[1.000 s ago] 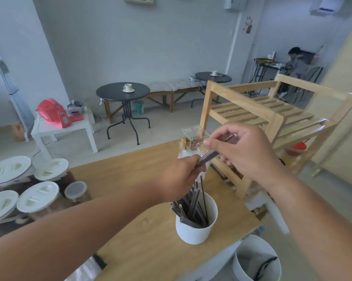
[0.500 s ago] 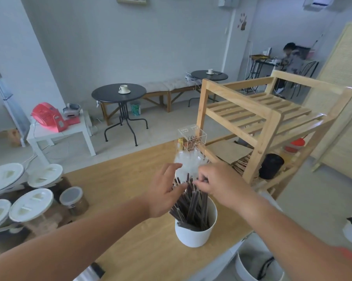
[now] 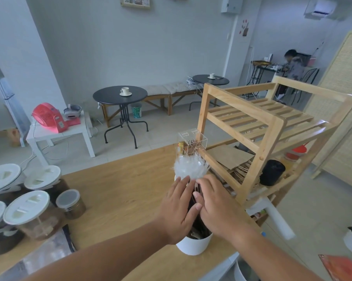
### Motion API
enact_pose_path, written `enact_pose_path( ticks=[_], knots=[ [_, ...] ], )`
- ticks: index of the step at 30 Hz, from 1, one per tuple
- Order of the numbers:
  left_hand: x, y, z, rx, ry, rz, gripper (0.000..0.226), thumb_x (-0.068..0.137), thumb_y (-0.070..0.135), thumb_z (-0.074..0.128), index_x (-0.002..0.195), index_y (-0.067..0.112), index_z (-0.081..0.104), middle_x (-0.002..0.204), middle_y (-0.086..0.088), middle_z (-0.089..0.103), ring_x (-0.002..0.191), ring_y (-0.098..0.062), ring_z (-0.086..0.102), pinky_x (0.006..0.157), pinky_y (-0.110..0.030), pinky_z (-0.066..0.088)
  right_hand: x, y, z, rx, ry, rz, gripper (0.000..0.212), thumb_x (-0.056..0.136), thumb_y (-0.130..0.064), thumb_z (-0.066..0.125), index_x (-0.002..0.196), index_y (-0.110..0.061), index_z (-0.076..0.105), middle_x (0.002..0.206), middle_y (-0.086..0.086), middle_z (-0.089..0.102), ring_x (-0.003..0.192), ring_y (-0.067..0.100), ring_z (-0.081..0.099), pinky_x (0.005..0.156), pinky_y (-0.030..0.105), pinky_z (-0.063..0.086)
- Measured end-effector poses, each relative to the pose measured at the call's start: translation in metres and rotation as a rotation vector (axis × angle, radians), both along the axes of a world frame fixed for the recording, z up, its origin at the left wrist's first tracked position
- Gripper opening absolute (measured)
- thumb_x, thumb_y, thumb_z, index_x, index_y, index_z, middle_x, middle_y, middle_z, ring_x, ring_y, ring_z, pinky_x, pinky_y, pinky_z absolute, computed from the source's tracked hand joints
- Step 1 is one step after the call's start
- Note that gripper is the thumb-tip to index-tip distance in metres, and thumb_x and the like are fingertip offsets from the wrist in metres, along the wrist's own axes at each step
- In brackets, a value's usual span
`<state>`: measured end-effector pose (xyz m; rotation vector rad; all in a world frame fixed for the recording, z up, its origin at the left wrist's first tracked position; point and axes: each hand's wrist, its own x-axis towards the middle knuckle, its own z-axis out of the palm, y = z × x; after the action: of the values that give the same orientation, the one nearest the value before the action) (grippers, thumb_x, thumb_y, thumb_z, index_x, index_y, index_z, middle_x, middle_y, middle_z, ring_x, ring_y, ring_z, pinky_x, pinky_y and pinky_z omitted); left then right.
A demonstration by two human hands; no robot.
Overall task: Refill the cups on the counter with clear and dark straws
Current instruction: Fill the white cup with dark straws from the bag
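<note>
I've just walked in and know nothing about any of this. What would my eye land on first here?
First, the two bare hands in the middle: the left hand and the right hand press from either side on a bundle of dark straws standing in a white cup at the counter's near edge. Just behind them bristles a frosty bunch of clear straws, and to the right stands a slatted wooden rack.

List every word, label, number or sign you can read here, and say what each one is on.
No text in this view can be read.
clear acrylic box: small printed marks on its lid, too small to read.
framed picture on the wall: blurred and cut off by the frame edge.
red fan: control panel on its base, too blurred to read.
wall unit: blue strip, not readable.
</note>
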<state>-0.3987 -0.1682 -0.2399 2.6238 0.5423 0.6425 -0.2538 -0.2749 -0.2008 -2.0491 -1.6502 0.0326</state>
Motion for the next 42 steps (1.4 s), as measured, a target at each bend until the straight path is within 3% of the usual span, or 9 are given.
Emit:
enact_pose_path(
  ticks=[4, 10, 15, 19, 25, 29, 33, 38, 42],
  knots=[
    [0.001, 0.005, -0.011, -0.012, 0.083, 0.025, 0.076, 0.106, 0.062, 0.003, 0.165, 0.015, 0.011, 0.173, -0.001, 0.009, 0.159, -0.016, -0.007, 0.129, -0.043, 0.008, -0.011, 0.0, -0.018, -0.045, 0.073, 0.121, 0.055, 0.113, -0.036, 0.035, 0.166, -0.027, 0.026, 0.155, -0.014, 0.039, 0.135, 0.005, 0.047, 0.113, 0.029, 0.044],
    [0.001, 0.003, -0.011, -0.114, 0.081, 0.022, 0.078, 0.101, 0.069, 0.001, 0.164, 0.022, 0.001, 0.171, 0.012, -0.004, 0.155, 0.0, -0.018, 0.129, -0.033, 0.003, -0.015, 0.0, -0.021, 0.01, 0.104, 0.141, 0.059, 0.112, -0.039, 0.034, 0.169, -0.03, 0.02, 0.16, -0.018, 0.034, 0.144, -0.002, 0.038, 0.12, 0.026, 0.038],
    [-0.007, 0.001, 0.006, -0.261, -0.146, 0.005, 0.071, 0.106, 0.061, 0.022, 0.163, 0.019, 0.022, 0.168, 0.009, 0.018, 0.157, -0.002, 0.007, 0.126, -0.023, 0.013, -0.01, -0.01, -0.022, 0.041, 0.363, 0.175, 0.07, 0.104, -0.065, 0.047, 0.162, -0.058, 0.009, 0.162, -0.04, 0.018, 0.151, -0.013, 0.024, 0.115, 0.014, 0.032],
    [-0.032, 0.013, 0.005, -0.314, -0.37, 0.173, 0.052, 0.109, 0.044, 0.029, 0.156, 0.022, 0.036, 0.156, 0.012, 0.041, 0.148, -0.003, 0.035, 0.12, -0.023, 0.029, 0.007, -0.031, -0.035, 0.173, 0.573, 0.033, 0.09, 0.095, -0.078, 0.055, 0.168, -0.042, 0.016, 0.171, -0.026, 0.025, 0.158, 0.001, 0.025, 0.125, 0.037, 0.03],
    [-0.061, 0.043, -0.034, -0.523, 0.143, 0.316, 0.073, 0.089, 0.0, 0.042, 0.154, 0.03, 0.027, 0.157, 0.006, 0.041, 0.146, -0.013, 0.037, 0.113, -0.024, 0.028, 0.033, -0.05, -0.05, -0.29, 0.52, -0.026, 0.131, 0.066, -0.094, 0.072, 0.165, -0.055, -0.003, 0.175, -0.029, -0.001, 0.162, 0.001, 0.003, 0.131, 0.049, 0.021],
    [-0.051, 0.039, -0.053, -0.532, 0.425, 0.135, 0.086, 0.085, 0.019, 0.06, 0.159, 0.034, 0.018, 0.158, 0.003, 0.038, 0.132, -0.018, 0.046, 0.101, -0.026, 0.039, 0.034, -0.044, -0.054, -0.437, 0.552, 0.04, 0.142, 0.05, -0.079, 0.095, 0.151, -0.076, -0.005, 0.155, -0.055, 0.02, 0.142, -0.019, 0.033, 0.119, 0.036, 0.038],
    [-0.037, 0.025, -0.07, -0.483, 0.392, 0.024, 0.089, 0.071, 0.054, 0.081, 0.149, 0.044, 0.039, 0.133, 0.033, 0.038, 0.12, 0.002, 0.044, 0.098, -0.013, 0.034, 0.033, -0.039, -0.072, -0.399, 0.625, 0.028, 0.136, 0.045, -0.073, 0.1, 0.145, -0.08, 0.008, 0.144, -0.049, 0.043, 0.131, -0.018, 0.048, 0.107, 0.024, 0.045],
    [-0.032, 0.014, -0.08, -0.498, 0.273, 0.041, 0.066, 0.063, 0.064, 0.085, 0.122, 0.061, 0.054, 0.106, 0.069, 0.032, 0.099, 0.044, 0.028, 0.078, 0.014, 0.021, 0.035, -0.036, -0.09, -0.341, 0.656, -0.002, 0.122, 0.048, -0.072, 0.1, 0.14, -0.081, 0.021, 0.139, -0.049, 0.048, 0.123, -0.026, 0.05, 0.085, 0.001, 0.048],
    [-0.036, 0.016, -0.092, -0.521, 0.342, 0.106, 0.098, 0.063, 0.068, 0.081, 0.148, 0.041, 0.039, 0.13, 0.04, 0.043, 0.106, 0.017, 0.04, 0.088, 0.003, 0.026, 0.037, -0.035, -0.092, -0.398, 0.628, 0.001, 0.122, 0.049, -0.069, 0.1, 0.135, -0.085, 0.015, 0.138, -0.053, 0.044, 0.123, -0.026, 0.048, 0.087, 0.003, 0.045]
  ],
)
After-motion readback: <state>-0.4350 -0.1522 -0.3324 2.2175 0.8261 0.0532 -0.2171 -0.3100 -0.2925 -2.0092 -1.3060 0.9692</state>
